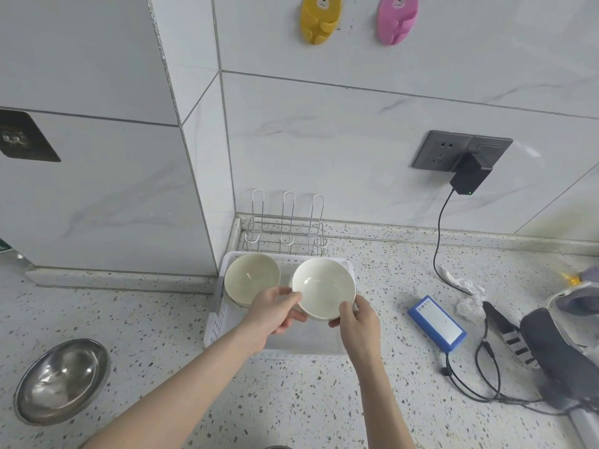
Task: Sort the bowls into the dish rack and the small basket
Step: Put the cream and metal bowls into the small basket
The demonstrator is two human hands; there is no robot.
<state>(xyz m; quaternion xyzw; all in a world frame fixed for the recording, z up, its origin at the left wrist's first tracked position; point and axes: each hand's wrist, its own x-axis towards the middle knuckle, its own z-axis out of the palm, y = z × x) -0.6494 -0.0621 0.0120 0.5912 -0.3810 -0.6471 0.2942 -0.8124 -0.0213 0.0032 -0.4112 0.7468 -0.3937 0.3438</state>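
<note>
Above the white perforated basket (227, 319), a cream bowl (324, 286) is being held rim-up by both hands. The left hand (275, 314) is pinching its left edge, thumb lying over the rim and fingers (293, 317) curling underneath. The right hand (358, 322) is gripping the near right edge the same way, thumb pressing on the inside of the rim, the other fingers hidden below the bowl. The bowl is hovering over the basket's right half; whether its underside is touching anything beneath is hard to tell from this angle.

Just to its left, a second cream bowl (252, 277) is sitting upright in the far left part of the basket, possibly stacked on another, though the view is too poor to be sure. The two bowls are lying close together but apart.

Directly behind the basket, against the tiled wall corner, a wire dish rack (285, 231) is standing with three tall loops rising from it.

On the speckled bench (291, 400), well to the left, a steel bowl (61, 380) is resting rim-up. To the right, a blue battery pack (437, 324) is lying flat with black cables trailing from it, and a black charger (470, 175) is hanging from a grey wall socket (440, 150). Higher on the wall, a yellow bear hook (321, 17) and a pink bear hook (397, 17) are sticking side by side.
</note>
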